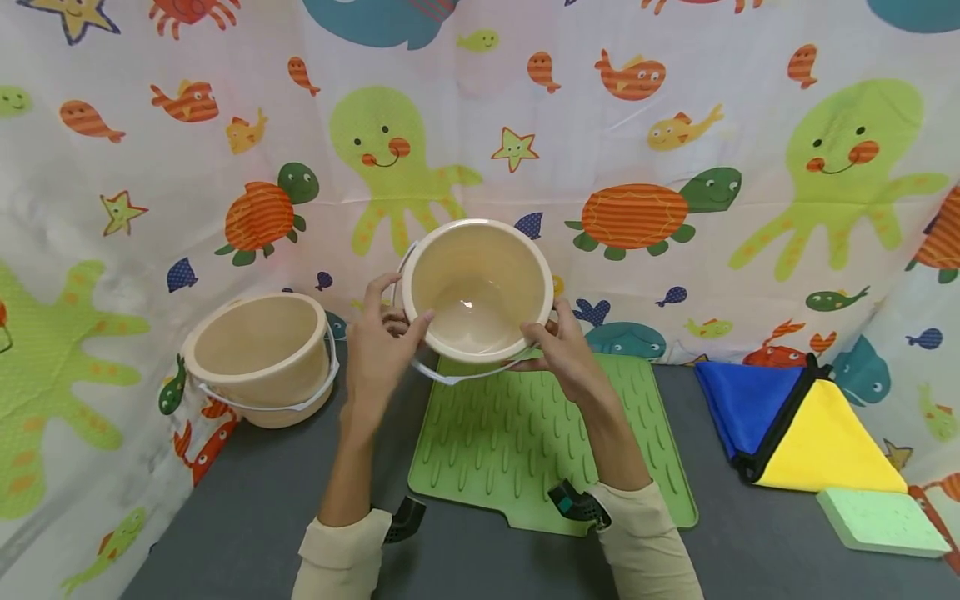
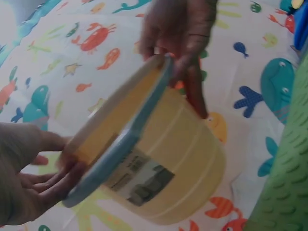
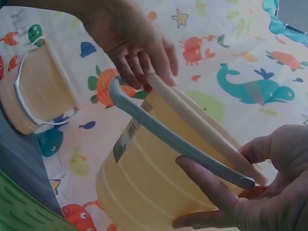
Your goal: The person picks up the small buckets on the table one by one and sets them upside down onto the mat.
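Note:
Both hands hold a cream plastic bucket (image 1: 477, 292) in the air above the back part of the green mat, its mouth tilted toward me. My left hand (image 1: 381, 337) grips the rim on the left side, thumb over the edge. On the right, my right hand (image 1: 561, 350) pinches the rim with the thumb inside and fingers beneath. The pale grey handle (image 3: 178, 139) hangs down along the bucket's near side. A label (image 2: 139, 178) shows on the outer wall in both wrist views.
Another cream bucket (image 1: 255, 350) stands at the left on the grey table (image 1: 262, 508). Under the hands lies the ridged green mat (image 1: 510, 442). To the right are a blue cloth (image 1: 750, 404), a yellow cloth (image 1: 825, 442) and a light green sponge (image 1: 881, 521). A sea-animal curtain (image 1: 480, 92) hangs behind.

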`<state>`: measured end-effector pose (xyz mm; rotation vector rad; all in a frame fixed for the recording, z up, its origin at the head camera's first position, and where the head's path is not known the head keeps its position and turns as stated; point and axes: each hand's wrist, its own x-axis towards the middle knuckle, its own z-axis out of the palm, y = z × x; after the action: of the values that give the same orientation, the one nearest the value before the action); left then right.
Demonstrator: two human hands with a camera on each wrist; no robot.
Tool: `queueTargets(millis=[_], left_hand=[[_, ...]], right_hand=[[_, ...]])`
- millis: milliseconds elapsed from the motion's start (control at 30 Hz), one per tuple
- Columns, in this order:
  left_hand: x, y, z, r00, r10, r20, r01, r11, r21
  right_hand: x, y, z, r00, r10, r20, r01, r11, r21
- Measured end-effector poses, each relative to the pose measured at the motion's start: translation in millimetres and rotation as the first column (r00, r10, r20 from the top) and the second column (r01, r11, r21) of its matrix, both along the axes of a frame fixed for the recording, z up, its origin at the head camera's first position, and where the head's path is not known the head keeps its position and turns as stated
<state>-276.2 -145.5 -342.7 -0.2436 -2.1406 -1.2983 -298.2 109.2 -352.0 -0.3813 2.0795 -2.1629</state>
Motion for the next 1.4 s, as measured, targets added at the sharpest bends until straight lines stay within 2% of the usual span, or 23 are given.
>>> queueTargets(millis=[67,200,400,500,567,700,800,900,967,1033,1133,1200,1267,1333,1400], left_hand=[[-3.7,3.5,-3.1,0.995,0.072,-0.072,-0.075,0.997,-0.028],[-13.6,8.6,-11.4,0.964,0.192,-0.184,-0.211,0.973,-0.090],[-23.1,10.2,-22.2,0.937,0.255,-0.237,-0.281,0.956,-0.084],[-25.7,6.1,-25.6,0.932,0.277,-0.234,-0.300,0.952,-0.067],[-27.9,2.1,-27.6,0.935,0.275,-0.224,-0.297,0.953,-0.068],[-29.4,-4.6,-29.8,0.950,0.235,-0.207,-0.258,0.962,-0.092],[-28.9,-5.6,-28.6,0.962,0.178,-0.207,-0.204,0.973,-0.108],[-27.5,-3.5,-25.1,0.972,0.076,-0.221,-0.109,0.983,-0.145],[-26.7,-2.3,-21.9,0.971,0.014,-0.239,-0.059,0.981,-0.184],[-26.0,-1.6,-19.8,0.967,-0.046,-0.252,-0.013,0.973,-0.229],[-27.8,-2.5,-20.3,0.963,-0.106,-0.246,0.029,0.954,-0.297],[-29.2,-4.1,-23.0,0.965,-0.158,-0.210,0.077,0.934,-0.348],[-30.5,-5.3,-26.5,0.964,-0.202,-0.175,0.119,0.912,-0.393],[-31.5,-5.1,-29.9,0.960,-0.235,-0.153,0.150,0.891,-0.429],[-32.2,-3.2,-33.3,0.957,-0.247,-0.153,0.154,0.878,-0.454]], right_hand=[[1.6,1.4,1.1,1.000,0.016,-0.012,-0.015,1.000,0.003],[6.1,2.6,3.1,0.997,0.038,-0.072,-0.036,0.999,0.026],[13.4,1.9,7.1,0.986,0.019,-0.166,0.005,0.990,0.143],[16.9,0.5,7.2,0.974,0.034,-0.222,0.020,0.972,0.233],[19.0,-1.5,6.4,0.968,0.062,-0.244,0.009,0.961,0.277],[22.2,-6.7,4.5,0.964,0.093,-0.250,-0.010,0.949,0.315],[21.8,-6.9,2.7,0.946,0.090,-0.311,0.029,0.933,0.359],[18.4,-4.8,1.6,0.892,0.138,-0.430,0.088,0.881,0.465],[15.4,-3.7,1.3,0.843,0.184,-0.505,0.143,0.829,0.541],[12.2,-1.5,0.1,0.799,0.207,-0.565,0.224,0.770,0.598],[8.9,2.8,-1.9,0.763,0.177,-0.622,0.356,0.688,0.632],[7.4,5.0,-3.6,0.750,0.142,-0.646,0.424,0.646,0.635],[6.8,5.4,-4.5,0.745,0.118,-0.657,0.461,0.621,0.634],[6.0,3.9,-5.4,0.730,0.114,-0.674,0.484,0.610,0.628],[5.7,0.3,-5.4,0.700,0.133,-0.702,0.502,0.608,0.615]])
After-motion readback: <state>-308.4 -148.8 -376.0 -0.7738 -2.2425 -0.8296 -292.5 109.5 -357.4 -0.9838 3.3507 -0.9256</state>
